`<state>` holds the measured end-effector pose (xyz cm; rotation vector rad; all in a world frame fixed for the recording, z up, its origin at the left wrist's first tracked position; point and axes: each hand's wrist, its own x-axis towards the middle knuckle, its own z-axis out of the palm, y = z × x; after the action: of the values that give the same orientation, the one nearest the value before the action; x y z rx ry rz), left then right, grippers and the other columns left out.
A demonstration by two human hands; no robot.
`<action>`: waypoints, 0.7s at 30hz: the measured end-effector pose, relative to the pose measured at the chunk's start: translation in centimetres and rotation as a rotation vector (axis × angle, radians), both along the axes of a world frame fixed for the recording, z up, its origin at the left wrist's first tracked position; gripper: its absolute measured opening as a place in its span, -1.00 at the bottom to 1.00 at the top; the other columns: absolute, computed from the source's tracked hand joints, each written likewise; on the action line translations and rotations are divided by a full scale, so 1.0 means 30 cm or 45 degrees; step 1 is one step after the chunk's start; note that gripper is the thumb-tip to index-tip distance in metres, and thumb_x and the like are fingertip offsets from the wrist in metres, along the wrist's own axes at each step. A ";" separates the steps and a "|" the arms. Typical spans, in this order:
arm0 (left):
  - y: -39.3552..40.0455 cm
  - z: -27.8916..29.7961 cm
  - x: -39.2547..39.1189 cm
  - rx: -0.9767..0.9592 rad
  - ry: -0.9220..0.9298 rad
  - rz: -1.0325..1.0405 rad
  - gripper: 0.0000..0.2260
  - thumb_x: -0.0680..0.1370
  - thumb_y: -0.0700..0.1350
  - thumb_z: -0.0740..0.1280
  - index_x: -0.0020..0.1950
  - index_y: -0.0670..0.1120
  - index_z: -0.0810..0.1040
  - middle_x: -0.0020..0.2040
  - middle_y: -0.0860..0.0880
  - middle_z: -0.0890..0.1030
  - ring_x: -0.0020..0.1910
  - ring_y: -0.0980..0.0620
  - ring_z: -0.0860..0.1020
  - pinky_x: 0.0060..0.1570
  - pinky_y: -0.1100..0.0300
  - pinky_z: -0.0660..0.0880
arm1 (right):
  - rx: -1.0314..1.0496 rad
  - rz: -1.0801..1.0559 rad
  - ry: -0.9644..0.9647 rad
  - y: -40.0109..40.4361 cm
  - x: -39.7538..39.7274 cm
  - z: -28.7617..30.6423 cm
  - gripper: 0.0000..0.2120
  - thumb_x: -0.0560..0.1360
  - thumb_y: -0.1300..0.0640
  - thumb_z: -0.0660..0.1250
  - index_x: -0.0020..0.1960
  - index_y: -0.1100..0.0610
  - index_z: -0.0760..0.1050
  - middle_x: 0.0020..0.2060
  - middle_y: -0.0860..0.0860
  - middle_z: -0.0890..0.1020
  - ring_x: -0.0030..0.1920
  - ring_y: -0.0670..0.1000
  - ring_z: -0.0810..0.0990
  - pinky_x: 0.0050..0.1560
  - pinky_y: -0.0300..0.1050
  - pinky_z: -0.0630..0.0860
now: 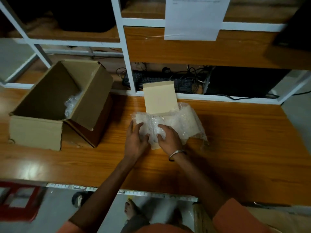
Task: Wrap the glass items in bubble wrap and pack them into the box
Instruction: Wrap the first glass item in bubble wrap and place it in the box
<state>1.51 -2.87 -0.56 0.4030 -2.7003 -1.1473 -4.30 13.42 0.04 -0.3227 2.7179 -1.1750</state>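
A sheet of bubble wrap lies on the wooden table, bunched around an item I cannot make out. My left hand and my right hand both press on the wrapped bundle from the near side, fingers curled over the wrap. A small cream carton with its lid standing up rests on the far part of the wrap. The open brown cardboard box stands at the left, with a bubble-wrapped bundle inside it.
A white-framed shelf unit rises behind the table, with a black keyboard and tangled cables in its lower bay. A sheet of paper hangs on the frame. A red crate sits on the floor at the left.
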 end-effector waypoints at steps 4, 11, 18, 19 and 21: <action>-0.009 0.114 0.052 -0.065 0.137 0.078 -0.56 0.65 0.00 0.43 0.53 0.01 0.49 0.68 -0.16 0.26 0.59 -0.18 0.35 0.39 -0.09 0.47 | -0.086 -0.008 0.213 -0.010 -0.029 0.031 -0.73 0.57 0.17 0.38 0.26 0.04 0.63 0.19 0.02 0.69 0.23 0.07 0.62 0.26 0.03 0.59; -0.253 0.403 0.145 -0.364 0.541 0.227 -0.64 0.61 -0.16 0.43 0.42 -0.12 0.59 0.51 -0.16 0.48 0.50 -0.14 0.45 0.41 -0.06 0.47 | -0.189 0.300 0.314 -0.300 -0.082 0.216 -0.75 0.58 0.14 0.37 0.22 -0.07 0.61 0.15 -0.05 0.67 0.21 0.03 0.58 0.20 0.00 0.58; -0.750 0.551 0.237 -0.465 0.260 0.552 -0.48 0.56 0.01 0.44 0.48 -0.14 0.56 0.46 -0.22 0.55 0.43 -0.23 0.50 0.37 -0.17 0.50 | -0.236 0.596 0.619 -0.831 -0.118 0.556 -0.78 0.58 0.11 0.38 0.21 0.02 0.65 0.16 0.04 0.66 0.24 0.08 0.51 0.17 -0.07 0.45; -0.808 0.549 0.249 -0.405 0.239 0.573 -0.48 0.54 0.03 0.42 0.45 -0.16 0.59 0.40 -0.23 0.60 0.35 -0.23 0.57 0.29 -0.14 0.56 | -0.189 0.636 0.618 -0.903 -0.129 0.578 -0.79 0.57 0.12 0.39 0.19 0.03 0.66 0.15 0.05 0.66 0.25 0.10 0.52 0.20 -0.04 0.47; -0.893 0.537 0.267 -0.321 0.196 0.594 -0.51 0.53 0.04 0.40 0.40 -0.18 0.63 0.30 -0.22 0.68 0.22 -0.21 0.67 0.15 -0.05 0.62 | -0.049 0.710 0.598 -1.036 -0.155 0.597 -0.79 0.56 0.15 0.39 0.17 0.03 0.67 0.14 0.05 0.68 0.24 0.13 0.56 0.23 0.03 0.53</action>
<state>9.53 -29.65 15.56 0.8097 -2.3921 -0.6710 -8.95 -17.65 17.94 -1.4096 2.6589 -1.0790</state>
